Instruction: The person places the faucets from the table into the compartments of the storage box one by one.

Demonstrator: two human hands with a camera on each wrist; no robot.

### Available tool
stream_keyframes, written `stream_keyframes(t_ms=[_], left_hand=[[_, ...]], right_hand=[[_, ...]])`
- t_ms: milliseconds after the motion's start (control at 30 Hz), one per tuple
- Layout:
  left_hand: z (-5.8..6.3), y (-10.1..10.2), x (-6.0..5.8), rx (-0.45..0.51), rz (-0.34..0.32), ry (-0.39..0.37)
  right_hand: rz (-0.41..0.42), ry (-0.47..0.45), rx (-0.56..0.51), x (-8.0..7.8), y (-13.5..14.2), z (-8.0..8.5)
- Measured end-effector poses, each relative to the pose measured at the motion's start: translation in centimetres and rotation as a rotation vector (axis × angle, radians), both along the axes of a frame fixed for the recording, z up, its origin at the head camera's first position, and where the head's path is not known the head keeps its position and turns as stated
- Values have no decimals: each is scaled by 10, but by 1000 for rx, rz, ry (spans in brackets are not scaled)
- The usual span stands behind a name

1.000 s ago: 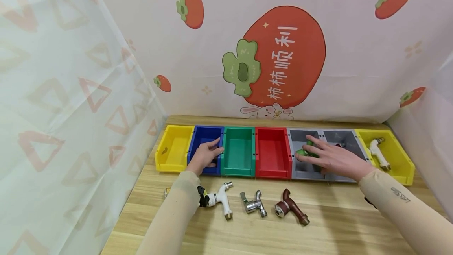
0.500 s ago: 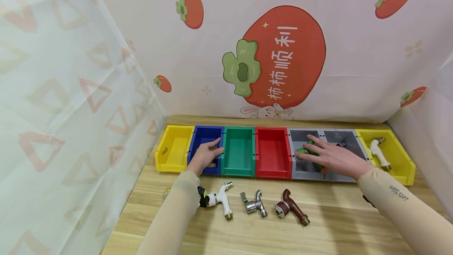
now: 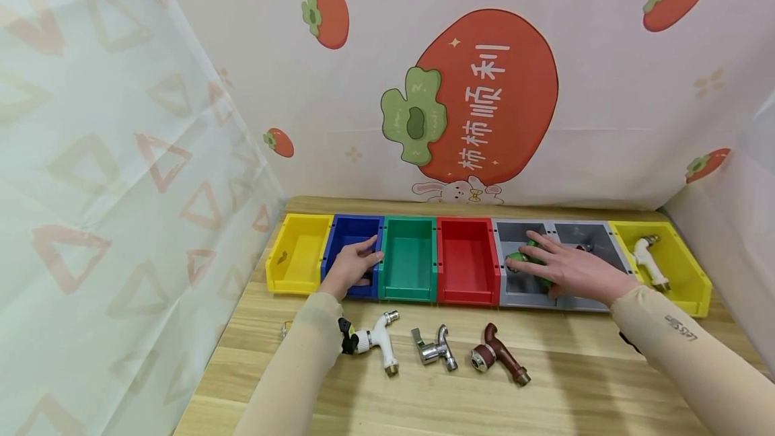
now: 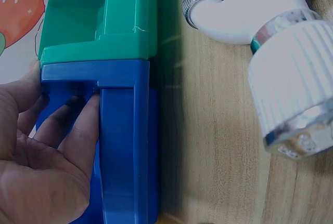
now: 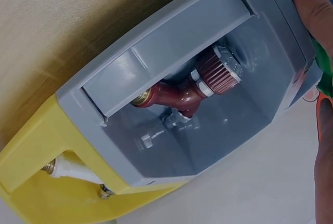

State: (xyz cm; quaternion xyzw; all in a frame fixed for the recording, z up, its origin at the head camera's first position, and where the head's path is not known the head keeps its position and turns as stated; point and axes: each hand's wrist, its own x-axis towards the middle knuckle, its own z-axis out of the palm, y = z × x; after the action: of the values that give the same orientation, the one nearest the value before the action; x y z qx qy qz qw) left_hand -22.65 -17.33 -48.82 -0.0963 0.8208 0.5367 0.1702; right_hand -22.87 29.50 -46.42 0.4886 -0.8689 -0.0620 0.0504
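My left hand (image 3: 351,268) is at the blue bin (image 4: 122,151). One digit lies over the rim beside the green bin (image 3: 408,261); the other fingers curl inside against the wall, so the hand grips that side. My right hand (image 3: 572,274) spreads fairly straight fingers over the left grey bin (image 3: 514,298). Under them a green tap (image 3: 517,260) shows partly, the rest hidden. In the right wrist view, the thumb (image 5: 315,8) rests on the rim of the grey bins. A dark red tap (image 5: 179,96) lies in the right grey bin (image 5: 223,122).
A red bin (image 3: 466,261) and two yellow bins complete the row; the right yellow bin (image 3: 690,281) holds a white tap (image 3: 649,263). On the wooden table lie a white tap (image 3: 381,340), a chrome tap (image 3: 434,350) and a brown tap (image 3: 499,355). A printed sheet hangs behind.
The green tap beneath my right hand has shifted very slightly since the earliest frame. Both hands stay almost still, and the bins and the taps on the table look unmoved.
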Motion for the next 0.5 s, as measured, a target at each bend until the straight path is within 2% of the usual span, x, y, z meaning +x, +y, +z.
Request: stream_keyframes(t_ms=[500], left_hand=[[2, 0, 2, 14, -10, 10]], right_hand=[[-37, -39, -6, 0, -2, 1]])
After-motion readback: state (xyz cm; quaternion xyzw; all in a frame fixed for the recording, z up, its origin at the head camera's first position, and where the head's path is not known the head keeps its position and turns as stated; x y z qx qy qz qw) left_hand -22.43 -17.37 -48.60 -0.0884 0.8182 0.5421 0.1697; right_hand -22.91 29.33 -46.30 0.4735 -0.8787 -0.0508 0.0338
